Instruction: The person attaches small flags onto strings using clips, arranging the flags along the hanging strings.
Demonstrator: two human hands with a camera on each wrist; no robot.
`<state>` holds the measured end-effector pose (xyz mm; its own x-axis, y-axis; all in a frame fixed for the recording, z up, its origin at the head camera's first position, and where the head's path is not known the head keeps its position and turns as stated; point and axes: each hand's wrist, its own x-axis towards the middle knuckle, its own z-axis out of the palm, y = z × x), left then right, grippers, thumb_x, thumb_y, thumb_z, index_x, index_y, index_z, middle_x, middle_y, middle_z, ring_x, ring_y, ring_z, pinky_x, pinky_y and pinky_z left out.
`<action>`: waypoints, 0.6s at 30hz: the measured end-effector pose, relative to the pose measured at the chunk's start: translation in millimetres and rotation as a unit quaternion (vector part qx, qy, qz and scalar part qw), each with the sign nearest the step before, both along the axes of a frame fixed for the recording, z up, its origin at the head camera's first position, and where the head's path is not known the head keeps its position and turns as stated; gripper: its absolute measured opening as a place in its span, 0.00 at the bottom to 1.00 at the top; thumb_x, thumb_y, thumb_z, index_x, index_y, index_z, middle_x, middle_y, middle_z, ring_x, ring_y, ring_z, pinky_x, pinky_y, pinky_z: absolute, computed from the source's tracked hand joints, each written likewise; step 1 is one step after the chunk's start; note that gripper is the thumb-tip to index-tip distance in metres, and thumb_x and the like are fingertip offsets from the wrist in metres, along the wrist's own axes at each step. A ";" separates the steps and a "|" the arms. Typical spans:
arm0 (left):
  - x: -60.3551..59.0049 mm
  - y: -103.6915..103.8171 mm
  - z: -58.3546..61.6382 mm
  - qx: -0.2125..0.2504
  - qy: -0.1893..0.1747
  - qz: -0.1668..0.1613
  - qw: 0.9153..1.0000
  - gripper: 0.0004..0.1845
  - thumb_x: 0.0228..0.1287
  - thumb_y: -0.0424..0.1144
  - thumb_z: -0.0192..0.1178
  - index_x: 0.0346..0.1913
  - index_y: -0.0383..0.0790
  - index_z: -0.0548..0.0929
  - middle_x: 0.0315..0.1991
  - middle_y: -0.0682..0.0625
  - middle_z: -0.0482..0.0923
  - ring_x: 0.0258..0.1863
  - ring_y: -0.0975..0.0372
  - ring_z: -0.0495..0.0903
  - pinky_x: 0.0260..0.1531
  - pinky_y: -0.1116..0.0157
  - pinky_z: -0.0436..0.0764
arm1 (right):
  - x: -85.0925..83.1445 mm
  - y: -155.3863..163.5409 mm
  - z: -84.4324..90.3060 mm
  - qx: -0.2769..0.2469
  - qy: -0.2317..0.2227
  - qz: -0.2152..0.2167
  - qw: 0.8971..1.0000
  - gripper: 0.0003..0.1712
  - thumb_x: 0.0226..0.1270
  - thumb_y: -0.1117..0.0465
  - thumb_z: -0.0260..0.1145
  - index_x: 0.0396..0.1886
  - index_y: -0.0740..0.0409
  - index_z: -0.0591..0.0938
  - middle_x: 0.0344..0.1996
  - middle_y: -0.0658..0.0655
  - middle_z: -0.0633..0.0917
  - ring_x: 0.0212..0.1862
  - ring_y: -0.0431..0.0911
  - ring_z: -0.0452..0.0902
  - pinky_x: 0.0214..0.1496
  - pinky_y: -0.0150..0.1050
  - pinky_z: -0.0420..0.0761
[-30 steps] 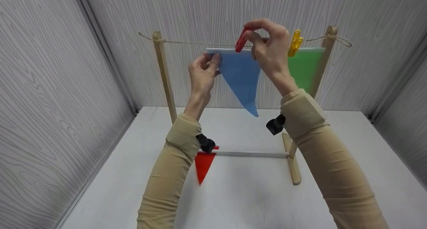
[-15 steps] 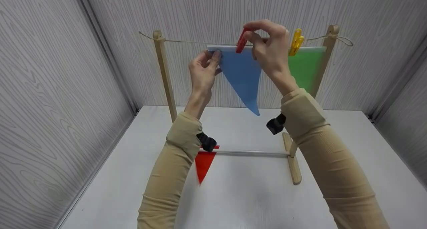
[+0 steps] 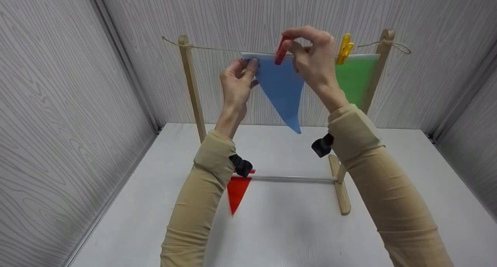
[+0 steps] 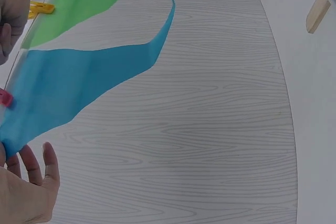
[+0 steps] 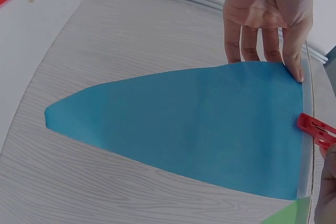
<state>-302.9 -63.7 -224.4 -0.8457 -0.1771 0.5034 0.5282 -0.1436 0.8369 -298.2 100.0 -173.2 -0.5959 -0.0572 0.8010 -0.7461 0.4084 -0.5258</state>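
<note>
A blue triangular flag (image 3: pixel 281 88) hangs point down from the twine (image 3: pixel 217 49) of a wooden stand. My left hand (image 3: pixel 250 67) pinches the flag's top left corner. My right hand (image 3: pixel 289 41) pinches a red clothespin (image 3: pixel 280 51) that sits over the flag's white top hem, on the twine. In the right wrist view the red clothespin (image 5: pixel 315 129) bites the blue flag (image 5: pixel 199 124) at its edge, and my left hand (image 5: pixel 268 14) holds the corner. The left wrist view shows the blue flag (image 4: pixel 68 87) and a bit of the red clothespin (image 4: pixel 5 98).
A yellow clothespin (image 3: pixel 344 49) holds a green flag (image 3: pixel 355 80) to the twine by the right post (image 3: pixel 378 65). The left post (image 3: pixel 192 88) stands apart from my hands. On the white table (image 3: pixel 291 236) lies a red flag (image 3: pixel 236 191) beside a white rod (image 3: pixel 295 178).
My right hand has lowered the red clothespin slightly onto the flag's top hem. My left hand and the flag have barely moved.
</note>
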 end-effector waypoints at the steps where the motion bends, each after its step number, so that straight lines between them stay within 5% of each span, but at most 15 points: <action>1: -0.1 0.0 -0.2 0.001 -0.001 -0.001 1.000 0.10 0.73 0.34 0.59 0.46 0.29 0.83 0.33 0.54 0.80 0.35 0.66 0.80 0.44 0.62 0.87 | 0.2 0.4 -0.2 0.004 -0.001 0.001 1.000 0.11 0.73 0.66 0.63 0.48 0.66 0.87 0.43 0.64 0.88 0.15 0.26 0.65 0.21 0.20 0.69; 18: -1.2 -3.1 -5.2 0.019 -0.021 -0.007 1.000 0.12 0.72 0.35 0.60 0.49 0.28 0.84 0.35 0.53 0.82 0.39 0.65 0.81 0.49 0.57 0.87 | 2.0 8.1 -4.7 0.032 -0.054 0.059 0.996 0.23 0.72 0.63 0.65 0.63 0.65 0.79 0.54 0.63 0.85 0.12 0.29 0.66 0.22 0.21 0.73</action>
<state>-304.1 -66.7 -229.6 -0.8688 -0.1836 0.4599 0.4899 -0.1826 0.8525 -296.1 108.1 -177.9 -0.6637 -0.1811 0.7257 -0.7322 0.3558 -0.5808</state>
